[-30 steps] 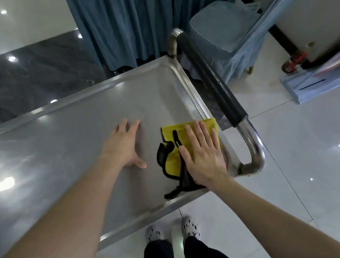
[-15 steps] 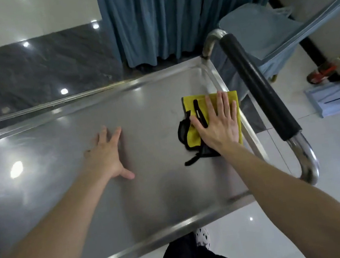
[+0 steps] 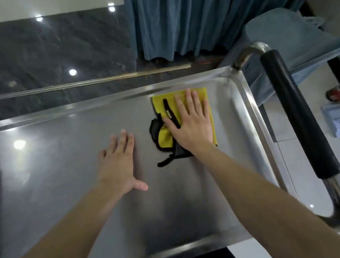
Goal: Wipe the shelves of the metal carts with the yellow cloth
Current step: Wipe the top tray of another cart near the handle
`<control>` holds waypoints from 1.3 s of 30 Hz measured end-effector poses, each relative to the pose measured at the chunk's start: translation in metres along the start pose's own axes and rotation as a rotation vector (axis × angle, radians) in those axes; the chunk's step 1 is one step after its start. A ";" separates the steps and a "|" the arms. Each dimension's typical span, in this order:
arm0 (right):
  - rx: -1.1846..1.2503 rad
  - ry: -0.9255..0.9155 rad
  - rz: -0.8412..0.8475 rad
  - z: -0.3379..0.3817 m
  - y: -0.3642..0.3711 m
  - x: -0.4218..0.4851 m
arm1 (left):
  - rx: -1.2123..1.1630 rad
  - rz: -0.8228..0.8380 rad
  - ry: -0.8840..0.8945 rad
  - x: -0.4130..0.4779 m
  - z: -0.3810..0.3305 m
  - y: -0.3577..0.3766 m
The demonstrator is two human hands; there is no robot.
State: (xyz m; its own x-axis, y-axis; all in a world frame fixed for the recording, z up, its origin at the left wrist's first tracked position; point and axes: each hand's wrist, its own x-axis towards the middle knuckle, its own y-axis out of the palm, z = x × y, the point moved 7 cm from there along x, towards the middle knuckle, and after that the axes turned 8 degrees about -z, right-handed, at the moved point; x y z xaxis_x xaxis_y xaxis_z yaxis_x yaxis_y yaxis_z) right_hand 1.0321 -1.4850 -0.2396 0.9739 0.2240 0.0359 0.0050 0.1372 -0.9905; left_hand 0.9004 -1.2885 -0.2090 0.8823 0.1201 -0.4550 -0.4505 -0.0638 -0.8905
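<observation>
Right hand (image 3: 190,125) first: you've got it palm-down with the fingers straight and slightly spread, pressing flat on the yellow cloth (image 3: 158,105) rather than gripping it. The cloth is folded into a rough rectangle and sits up at the far right end of the cart's top shelf (image 3: 60,167). Its far edge is just about touching the far rim (image 3: 94,103), and it's near the right rim (image 3: 251,116) but not against it. A black strap or trim bit (image 3: 156,131) sticks out from under your palm on the left side. Your left hand (image 3: 119,163) is also flat with its fingers straight, resting on bare metal just left of the cloth and not touching it. The thing that matters for the next stroke, I'd say: the shelf's long axis runs left-right, and nearly all of it lies to the left of the cloth and back toward you. So the wipe wants to go leftward or pull in, and your left hand is parked right in that lane. The shelf is basically a shallow tray with a raised lip, and what's in it is the cloth and your two hands. The padded handle (image 3: 295,114) is off past the right rim. Can't see any lower shelves from here.
</observation>
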 end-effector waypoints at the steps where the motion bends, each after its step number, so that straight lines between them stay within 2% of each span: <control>1: -0.008 0.066 -0.011 -0.024 -0.007 -0.021 | 0.006 0.002 0.012 -0.003 -0.003 0.000; 3: -0.022 0.113 0.005 -0.052 -0.015 -0.064 | 0.013 0.003 0.015 -0.009 -0.008 0.001; 5: -0.037 0.084 0.046 -0.061 -0.018 -0.082 | 0.024 0.007 0.021 -0.015 -0.012 0.004; 9: -0.031 0.171 0.021 -0.064 -0.021 -0.030 | 0.030 0.006 0.031 -0.019 -0.018 0.006; 11: -0.018 0.198 0.004 -0.039 -0.013 -0.002 | 0.023 -0.003 0.031 -0.017 -0.018 0.006; 15: 0.001 -0.159 0.033 0.045 -0.001 -0.002 | 0.007 0.008 0.009 -0.016 -0.013 0.009; 17: 0.019 -0.261 0.038 0.029 -0.003 -0.004 | -0.010 -0.001 0.003 -0.017 -0.012 0.009; 18: 0.005 -0.249 0.028 0.005 -0.006 0.000 | -0.018 -0.004 0.003 -0.017 -0.013 0.008; 19: -0.015 -0.185 0.008 -0.027 -0.011 0.005 | -0.018 -0.001 0.005 -0.017 -0.014 0.008; 22: -0.042 0.166 -0.058 -0.132 -0.033 0.009 | 0.003 -0.003 0.002 -0.017 -0.019 0.007; 23: -0.039 0.262 -0.072 -0.145 -0.037 0.007 | 0.007 -0.009 0.000 -0.016 -0.021 0.007; 25: -0.013 0.355 -0.061 -0.119 -0.033 -0.001 | 0.009 -0.003 0.012 -0.014 -0.023 0.008; 27: 0.039 0.222 -0.032 -0.046 -0.021 -0.010 | 0.004 0.002 0.004 -0.013 -0.021 0.010; 30: 0.049 -0.184 0.090 0.055 0.002 -0.025 | -0.005 -0.001 -0.020 -0.015 -0.017 0.012; 32: 0.033 -0.289 0.083 0.051 0.002 -0.024 | 0.003 -0.018 -0.104 -0.018 -0.011 0.008; 33: 0.038 -0.284 0.067 0.029 0.000 -0.023 | -0.004 -0.023 -0.164 -0.021 -0.007 0.007; 35: 0.031 -0.133 0.017 -0.041 -0.012 -0.018 | -0.051 -0.051 -0.256 -0.029 0.001 0.007; 37: -0.020 0.106 -0.028 -0.123 -0.027 -0.017 | -0.078 -0.079 -0.272 -0.035 0.004 0.010; 39: -0.063 0.341 -0.069 -0.159 -0.034 -0.021 | -0.081 -0.107 -0.276 -0.037 0.005 0.009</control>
State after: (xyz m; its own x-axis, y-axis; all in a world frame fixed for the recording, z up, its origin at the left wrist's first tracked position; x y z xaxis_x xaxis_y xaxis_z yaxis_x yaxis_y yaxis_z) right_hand 1.0472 -1.6476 -0.2272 0.9904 -0.1207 0.0671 0.0770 0.0791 -0.9939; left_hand 0.8628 -1.2888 -0.2006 0.8492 0.3940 -0.3516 -0.3346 -0.1136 -0.9355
